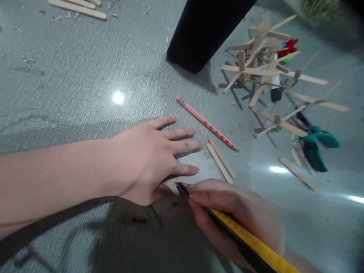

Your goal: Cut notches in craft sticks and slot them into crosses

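My left hand point(159, 151) lies palm down on the grey table, fingers stretched out and spread. Between its thumb and forefinger a bit of a wooden craft stick point(174, 182) shows, the rest of it hidden under the hand. A yellow and black utility knife point(236, 231) is gripped in my right hand point(227, 204), fingers closed round it. The dark blade tip points left and meets the stick, close to my left thumb. Just beyond the fingertips lie two craft sticks point(221, 161) side by side and a pink pencil point(207, 123).
A black upright object point(204, 34) stands at the top middle. At the right is a jumbled structure of craft sticks point(261, 64), with teal-handled pliers or cutters point(315, 146) below it. More craft sticks point(78, 9) and wood scraps lie at the top left.
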The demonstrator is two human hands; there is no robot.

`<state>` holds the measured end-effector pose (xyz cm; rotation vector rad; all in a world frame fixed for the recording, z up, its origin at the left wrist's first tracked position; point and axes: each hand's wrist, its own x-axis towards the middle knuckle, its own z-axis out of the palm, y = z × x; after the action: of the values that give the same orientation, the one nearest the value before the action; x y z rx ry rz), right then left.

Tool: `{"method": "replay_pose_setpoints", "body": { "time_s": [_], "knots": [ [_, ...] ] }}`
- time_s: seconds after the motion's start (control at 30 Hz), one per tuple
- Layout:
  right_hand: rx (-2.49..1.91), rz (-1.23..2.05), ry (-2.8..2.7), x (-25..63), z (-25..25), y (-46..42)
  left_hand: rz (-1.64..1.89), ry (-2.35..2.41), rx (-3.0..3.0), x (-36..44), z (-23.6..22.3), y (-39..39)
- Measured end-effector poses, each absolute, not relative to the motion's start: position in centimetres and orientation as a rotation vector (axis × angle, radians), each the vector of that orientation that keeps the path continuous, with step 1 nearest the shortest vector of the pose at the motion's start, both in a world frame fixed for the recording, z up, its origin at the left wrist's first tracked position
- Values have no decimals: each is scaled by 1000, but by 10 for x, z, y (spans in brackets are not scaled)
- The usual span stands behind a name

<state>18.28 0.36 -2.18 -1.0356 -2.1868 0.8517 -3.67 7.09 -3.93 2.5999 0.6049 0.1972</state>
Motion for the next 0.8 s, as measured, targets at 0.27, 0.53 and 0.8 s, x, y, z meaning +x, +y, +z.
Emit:
{"method": "replay_pose_setpoints", "body": {
  "time_s": [0.27, 0.53, 0.8],
  "knots": [
    [-1008, 903, -2200, 181, -21, 4, 51, 626, 2591, -34, -34, 72],
    [-1073, 992, -2195, 180, -17, 1, 175, 624, 2565, -35, -37, 71],
    [-1095, 1012, -2175, 176, -13, -1, 233, 623, 2554, -35, -40, 70]
  ]
}}
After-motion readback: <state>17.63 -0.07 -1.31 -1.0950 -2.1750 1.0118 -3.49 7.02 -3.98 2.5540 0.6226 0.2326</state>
